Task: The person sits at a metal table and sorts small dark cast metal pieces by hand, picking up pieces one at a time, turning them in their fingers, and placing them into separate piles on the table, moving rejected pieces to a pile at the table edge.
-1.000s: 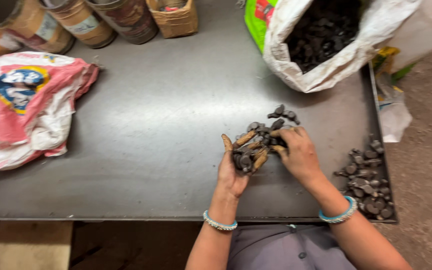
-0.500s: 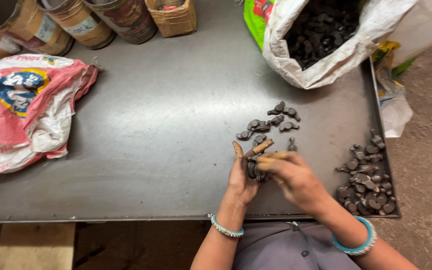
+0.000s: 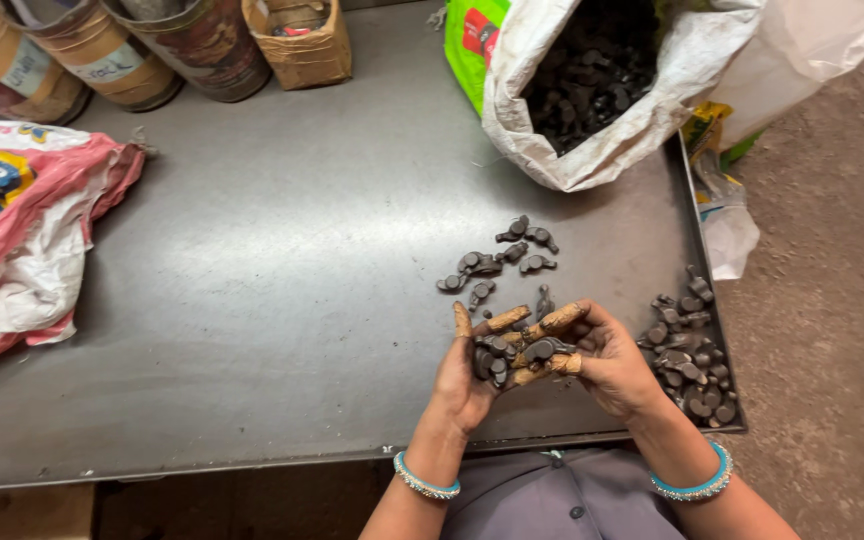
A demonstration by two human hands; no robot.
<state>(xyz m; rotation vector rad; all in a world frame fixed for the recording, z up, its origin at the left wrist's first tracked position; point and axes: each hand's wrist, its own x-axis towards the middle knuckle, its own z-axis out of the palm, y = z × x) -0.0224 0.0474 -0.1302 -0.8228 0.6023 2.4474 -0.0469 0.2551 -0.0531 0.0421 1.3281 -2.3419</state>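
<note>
Both hands are cupped together at the 5 o'clock area of the grey metal table [image 3: 282,300], just above its near edge. The left hand [image 3: 467,375] lies palm up with fingers curled; the right hand [image 3: 602,365] meets it from 3 o'clock, its fingers [image 3: 552,322] bent over the same load. Between them they enclose a handful of small dark metal parts [image 3: 512,355]; roughly five or six show, the rest hidden by the fingers. Each wrist carries one turquoise bangle, two in all.

At 12 o'clock from the hands, a loose scatter of about eight like parts [image 3: 497,262] lies on the table, apart from the hands. At 3 o'clock, touching the table's right edge, sits a denser heap of the same parts [image 3: 692,350]; they overlap, so an exact count cannot be told, but there are more than a dozen.

At 1 o'clock, one open white sack [image 3: 602,150] holds many more dark parts, with a green bag [image 3: 472,40] just beside it. At 9 o'clock lies one pink-and-white sack [image 3: 22,250]. Along the far edge at 11 o'clock stand three round tins [image 3: 122,60] and one small cardboard box [image 3: 302,40].
</note>
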